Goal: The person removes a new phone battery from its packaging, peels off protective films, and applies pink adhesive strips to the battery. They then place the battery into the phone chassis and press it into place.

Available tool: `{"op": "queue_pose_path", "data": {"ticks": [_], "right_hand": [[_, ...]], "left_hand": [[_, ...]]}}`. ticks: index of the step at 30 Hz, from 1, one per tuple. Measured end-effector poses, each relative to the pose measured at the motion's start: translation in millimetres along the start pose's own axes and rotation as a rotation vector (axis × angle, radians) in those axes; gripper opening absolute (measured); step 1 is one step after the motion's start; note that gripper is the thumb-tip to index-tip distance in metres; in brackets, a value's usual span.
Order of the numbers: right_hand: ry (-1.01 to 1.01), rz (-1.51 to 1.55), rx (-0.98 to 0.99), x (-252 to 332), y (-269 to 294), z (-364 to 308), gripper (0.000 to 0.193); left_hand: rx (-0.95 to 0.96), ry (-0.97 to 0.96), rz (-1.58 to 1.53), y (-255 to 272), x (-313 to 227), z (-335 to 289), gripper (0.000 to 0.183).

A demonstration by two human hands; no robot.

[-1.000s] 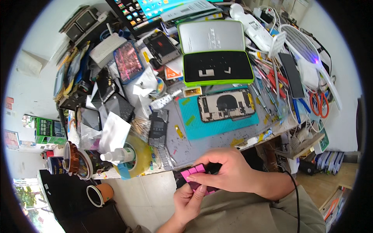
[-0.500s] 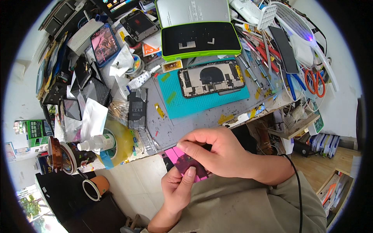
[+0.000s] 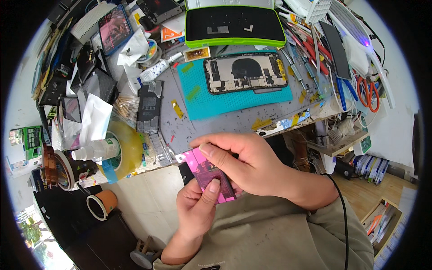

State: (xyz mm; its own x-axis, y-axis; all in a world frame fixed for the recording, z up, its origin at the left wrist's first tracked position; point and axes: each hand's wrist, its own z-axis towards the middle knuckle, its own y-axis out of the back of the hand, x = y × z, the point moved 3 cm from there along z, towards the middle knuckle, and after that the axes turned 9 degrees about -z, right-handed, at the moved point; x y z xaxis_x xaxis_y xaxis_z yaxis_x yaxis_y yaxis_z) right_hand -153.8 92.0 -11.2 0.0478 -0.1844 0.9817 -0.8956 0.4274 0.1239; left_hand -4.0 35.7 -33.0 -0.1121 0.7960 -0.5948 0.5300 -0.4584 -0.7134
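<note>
Head view, left hand (image 3: pixel 195 204): clamped on the lower end of the pink-and-black pack (image 3: pixel 200 169), with thumb across the printed face.
Right hand (image 3: pixel 245 166): closed on the upper end, with thumb near the white tab (image 3: pixel 180 158).
Pack position: tilted between both hands, just this side of the worktop (image 3: pixel 198 128).
Grip: best kept light and near the edges; probably thin, so avoid bending or pressing mid-face.
Tab: likely flimsy; better left uncreased.
Open phone (image 3: pixel 245 69): beyond the hands, on the teal mat (image 3: pixel 193 110); best kept clear of knocks.
</note>
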Motion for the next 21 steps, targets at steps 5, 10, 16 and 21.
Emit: {"op": "queue_pose_path", "data": {"ticks": [5, 10, 16, 21], "right_hand": [[-0.189, 0.007, 0.067, 7.5, 9.4, -0.4, 0.032], [0.075, -0.066, -0.004, -2.2, 0.6, -7.6, 0.074], [0.249, -0.274, 0.075, -5.4, -1.9, -15.8, 0.109], [0.119, -0.31, 0.172, -7.7, 3.8, -21.0, 0.111]], "left_hand": [[0.13, 0.177, -0.24, 0.4, -1.5, 1.7, 0.073], [-0.062, 0.176, -0.147, -6.3, -4.7, 3.2, 0.083], [0.017, 0.2, -0.36, 5.1, 0.9, -0.8, 0.071], [0.007, 0.203, -0.103, 2.2, -2.4, -2.2, 0.055]]}}
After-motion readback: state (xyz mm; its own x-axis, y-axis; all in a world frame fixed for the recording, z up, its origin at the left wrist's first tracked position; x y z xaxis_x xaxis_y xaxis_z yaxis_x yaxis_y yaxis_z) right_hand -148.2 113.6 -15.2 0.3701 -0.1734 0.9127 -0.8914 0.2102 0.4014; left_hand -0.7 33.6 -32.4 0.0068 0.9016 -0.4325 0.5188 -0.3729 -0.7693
